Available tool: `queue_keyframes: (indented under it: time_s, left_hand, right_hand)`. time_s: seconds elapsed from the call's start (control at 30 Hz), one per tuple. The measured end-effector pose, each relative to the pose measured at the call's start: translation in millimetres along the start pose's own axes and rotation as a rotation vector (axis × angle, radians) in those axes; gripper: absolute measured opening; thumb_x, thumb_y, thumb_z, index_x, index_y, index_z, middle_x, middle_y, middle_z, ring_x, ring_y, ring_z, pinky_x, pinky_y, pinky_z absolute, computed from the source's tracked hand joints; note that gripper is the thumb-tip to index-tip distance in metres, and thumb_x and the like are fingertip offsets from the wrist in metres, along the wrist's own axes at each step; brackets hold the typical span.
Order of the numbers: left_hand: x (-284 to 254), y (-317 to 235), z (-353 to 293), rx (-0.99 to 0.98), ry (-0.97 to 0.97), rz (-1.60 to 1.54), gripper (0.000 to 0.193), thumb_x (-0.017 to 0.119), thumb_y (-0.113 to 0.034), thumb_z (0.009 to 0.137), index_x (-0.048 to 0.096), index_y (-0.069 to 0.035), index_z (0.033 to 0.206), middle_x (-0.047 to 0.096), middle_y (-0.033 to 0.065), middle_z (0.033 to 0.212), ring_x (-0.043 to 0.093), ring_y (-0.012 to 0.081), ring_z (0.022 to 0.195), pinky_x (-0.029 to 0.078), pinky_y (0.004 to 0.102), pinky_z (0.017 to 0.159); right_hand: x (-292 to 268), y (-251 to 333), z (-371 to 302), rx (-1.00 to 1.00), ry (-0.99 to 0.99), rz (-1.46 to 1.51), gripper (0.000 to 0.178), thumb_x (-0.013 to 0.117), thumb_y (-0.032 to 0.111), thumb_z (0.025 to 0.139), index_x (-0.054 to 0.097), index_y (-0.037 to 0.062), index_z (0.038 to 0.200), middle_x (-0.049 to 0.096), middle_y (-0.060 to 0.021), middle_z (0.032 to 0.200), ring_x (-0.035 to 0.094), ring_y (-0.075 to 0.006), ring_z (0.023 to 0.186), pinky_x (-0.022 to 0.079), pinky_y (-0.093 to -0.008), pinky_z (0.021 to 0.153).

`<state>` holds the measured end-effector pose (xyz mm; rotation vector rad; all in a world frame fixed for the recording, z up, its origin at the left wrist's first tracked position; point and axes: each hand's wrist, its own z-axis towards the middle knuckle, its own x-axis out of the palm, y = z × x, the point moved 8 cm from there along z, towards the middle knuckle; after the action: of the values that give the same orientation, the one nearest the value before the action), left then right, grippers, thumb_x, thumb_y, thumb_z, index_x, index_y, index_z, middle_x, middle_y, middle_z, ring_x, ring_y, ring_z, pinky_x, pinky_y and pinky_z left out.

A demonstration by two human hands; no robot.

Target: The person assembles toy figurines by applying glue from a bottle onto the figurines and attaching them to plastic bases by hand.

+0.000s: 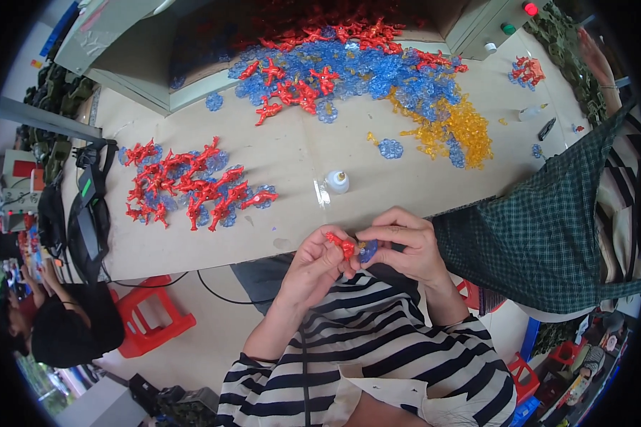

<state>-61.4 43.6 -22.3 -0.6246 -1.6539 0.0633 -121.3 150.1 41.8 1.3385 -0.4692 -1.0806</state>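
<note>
Close in front of my body, past the table's near edge, my two hands meet. My left hand pinches a small red plastic figure. In my right hand is a translucent blue disc with a bit of yellow at its middle, held between thumb and fingers. Figure and disc are side by side; whether they touch is hidden by my fingers. Just beyond my hands a small white dropper bottle stands on the table. Left of it lie rows of red figures on blue discs.
A heap of blue discs and red figures spreads by the open grey box at the back. Yellow pieces lie at its right. A co-worker in a green checked apron is close on my right. A red stool stands lower left.
</note>
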Motion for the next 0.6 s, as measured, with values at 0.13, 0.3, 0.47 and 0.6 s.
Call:
queue_keyframes:
  time_s: [0.13,0.3,0.47,0.6]
  left_hand:
    - [-3,-14,-6,0.206,-0.106,0.226,0.022,0.059,-0.002,0.083,0.052,-0.001,0.104,0.059,0.0111,0.095,0.059,0.0163,0.085,0.048,0.0267,0.075]
    - [2,-34,-9,0.437,-0.067,0.495,0.02,0.058,0.01,0.078,0.056,0.001,0.097,0.058,0.013,0.1,0.057,0.0165,0.091,0.048,0.0285,0.082]
    - [12,-44,-13,0.553,-0.084,0.661,0.016,0.055,0.011,0.079,0.058,0.003,0.093,0.058,0.0151,0.099,0.055,0.0196,0.094,0.048,0.0282,0.082]
    - [14,-45,-14,0.595,-0.062,0.76,0.015,0.054,0.01,0.079,0.06,0.003,0.091,0.058,0.0154,0.098,0.055,0.021,0.094,0.049,0.0285,0.08]
  right_hand:
    - [-3,-1,-1,-0.045,-0.063,0.058,0.029,0.074,-0.004,0.058,0.068,0.0002,0.086,0.062,-0.0071,0.075,0.06,-0.0135,0.065,0.047,-0.0216,0.059]
    - [4,-11,-7,0.173,-0.058,0.247,0.022,0.075,-0.003,0.058,0.067,-0.0015,0.079,0.063,-0.0105,0.071,0.061,-0.0152,0.063,0.047,-0.0223,0.057]
    - [5,-3,-4,0.032,-0.034,0.198,0.02,0.075,-0.003,0.06,0.066,-0.0017,0.078,0.063,-0.0109,0.071,0.062,-0.0159,0.063,0.047,-0.0224,0.057]
    - [5,-7,-5,0.043,-0.041,0.199,0.02,0.074,-0.003,0.06,0.067,-0.0017,0.078,0.064,-0.0112,0.072,0.062,-0.016,0.063,0.048,-0.0224,0.056]
